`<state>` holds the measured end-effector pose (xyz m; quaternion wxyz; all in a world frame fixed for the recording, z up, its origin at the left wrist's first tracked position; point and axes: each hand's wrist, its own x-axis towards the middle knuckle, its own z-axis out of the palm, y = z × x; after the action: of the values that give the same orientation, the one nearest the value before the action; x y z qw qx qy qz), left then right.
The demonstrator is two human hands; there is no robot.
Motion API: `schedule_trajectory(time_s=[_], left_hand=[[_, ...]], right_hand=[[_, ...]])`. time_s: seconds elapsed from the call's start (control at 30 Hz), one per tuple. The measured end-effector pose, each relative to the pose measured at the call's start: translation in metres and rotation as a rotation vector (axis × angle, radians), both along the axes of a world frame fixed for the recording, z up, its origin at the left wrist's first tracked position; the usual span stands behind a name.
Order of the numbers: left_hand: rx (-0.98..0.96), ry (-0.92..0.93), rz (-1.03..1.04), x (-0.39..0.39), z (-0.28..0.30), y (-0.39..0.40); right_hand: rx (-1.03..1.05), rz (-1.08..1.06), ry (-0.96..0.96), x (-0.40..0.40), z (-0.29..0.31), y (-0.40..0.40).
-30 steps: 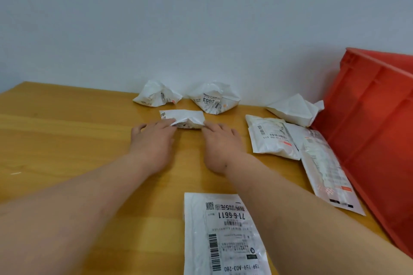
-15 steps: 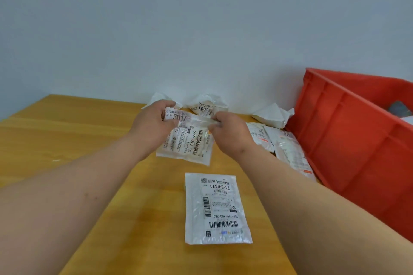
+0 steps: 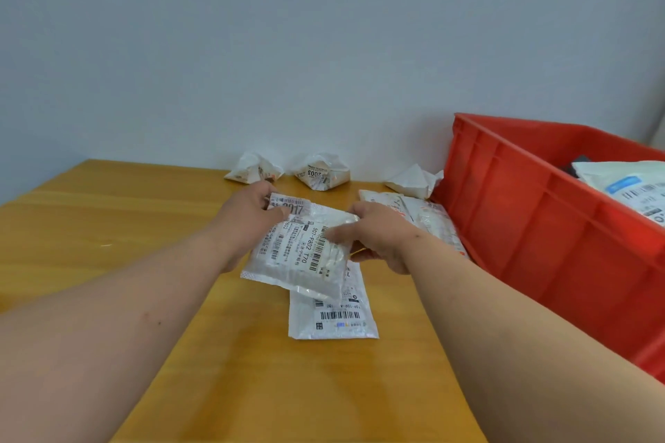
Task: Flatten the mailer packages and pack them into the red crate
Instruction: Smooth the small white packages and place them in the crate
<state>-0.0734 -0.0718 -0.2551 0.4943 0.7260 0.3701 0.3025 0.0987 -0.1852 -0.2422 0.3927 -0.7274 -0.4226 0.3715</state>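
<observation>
Fingers (image 3: pixel 277 214) of both hands around mailer (image 3: pixel 302 255)

The held mailer (image 3: pixel 300 252) read "507-P802 T70" on its label; a crumpled mailer (image 3: pixel 321 174) by the wall showed "2003".

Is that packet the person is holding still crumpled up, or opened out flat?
Opened out. The held mailer is spread nearly flat between the left hand and right hand, its printed label readable, though still wrinkled.
</observation>
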Motion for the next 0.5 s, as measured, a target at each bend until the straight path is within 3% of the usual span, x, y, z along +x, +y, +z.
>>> schedule_trajectory(time_s=[0.07,0.23,0.4,0.5], left_hand=[[-0.03,-0.011,0.006,-0.001,-0.002,-0.002],[-0.374,0.091,-0.163,-0.009,-0.012,-0.005],[-0.338,0.157,-0.266,-0.009,-0.013,-0.005],[-0.316,0.226,-0.385,-0.004,-0.004,-0.007]], right_hand=[[0.013,-0.01,0.032,-0.001,-0.003,-0.004],[0.063,-0.096,0.099,0.002,-0.01,-0.011],[-0.111,-0.019,-0.084,0.002,-0.007,-0.016],[-0.052,-0.011,0.046,-0.002,-0.006,-0.012]])
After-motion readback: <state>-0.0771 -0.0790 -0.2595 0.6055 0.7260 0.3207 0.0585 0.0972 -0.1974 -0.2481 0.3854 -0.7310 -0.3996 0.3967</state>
